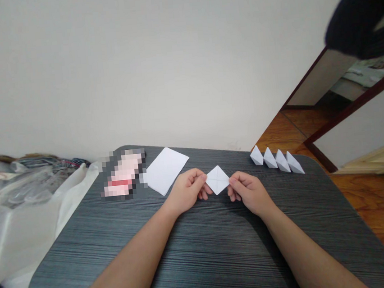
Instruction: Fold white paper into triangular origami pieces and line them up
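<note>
White paper is pretty much the whole scene here: a small folded square (217, 180), turned like a diamond with crease lines crossing it, is held up over the middle of a dark grey striped tabletop (68, 269). The left hand (186, 192) and right hand (249, 193) pinch it from opposite corners, with the fingers (234, 181) and thumbs clenched on the paper, so both hands are properly gripping it. Just past the left hand lies a flat white sheet (165, 170), and right beside that sits a pink-and-red thing (123, 174) that's pixelated out, so no telling what it is. Off to the right, well apart from the hands, four folded paper pieces (277, 160) stand in a neat row near the tabletop's far corner. Beyond the tabletop's left edge there's a heap of plastic bags (29, 184) by some white fabric (27, 237), with a wood floor (379, 189) on the right and a dark blurry shape (359, 14) cutting into the top right corner.
</note>
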### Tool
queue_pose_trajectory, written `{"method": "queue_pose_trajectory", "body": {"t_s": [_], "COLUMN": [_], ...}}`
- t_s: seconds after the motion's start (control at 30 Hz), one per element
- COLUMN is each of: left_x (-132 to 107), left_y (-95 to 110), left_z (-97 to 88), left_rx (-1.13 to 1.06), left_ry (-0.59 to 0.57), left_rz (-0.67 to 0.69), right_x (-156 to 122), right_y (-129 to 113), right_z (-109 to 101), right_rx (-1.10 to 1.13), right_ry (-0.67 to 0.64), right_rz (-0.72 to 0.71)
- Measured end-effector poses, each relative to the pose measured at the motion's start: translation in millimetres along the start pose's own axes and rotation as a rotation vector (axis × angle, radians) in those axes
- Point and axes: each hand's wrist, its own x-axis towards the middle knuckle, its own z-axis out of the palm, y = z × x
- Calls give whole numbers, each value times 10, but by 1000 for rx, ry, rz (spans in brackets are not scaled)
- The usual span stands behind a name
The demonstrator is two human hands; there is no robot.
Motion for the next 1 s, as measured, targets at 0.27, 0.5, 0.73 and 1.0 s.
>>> {"method": "queue_pose_trajectory", "body": {"t_s": [0.27, 0.5, 0.73, 1.0], "left_x": [-9, -35, -33, -38], "left_y": [4, 64, 55, 37], "left_z": [1, 25, 17, -1], "left_rx": [29, 229, 315, 304], "left_ry": [-70, -136, -171, -209], "left_rz": [-16, -27, 12, 13], "right_x": [23, 31, 18, 5], "right_y": [29, -45, -35, 25], "right_z": [32, 16, 1, 38], "right_rx": [161, -32, -119, -211], "right_ry": [18, -87, -13, -66], "right_rz": [-175, -344, -265, -175]}}
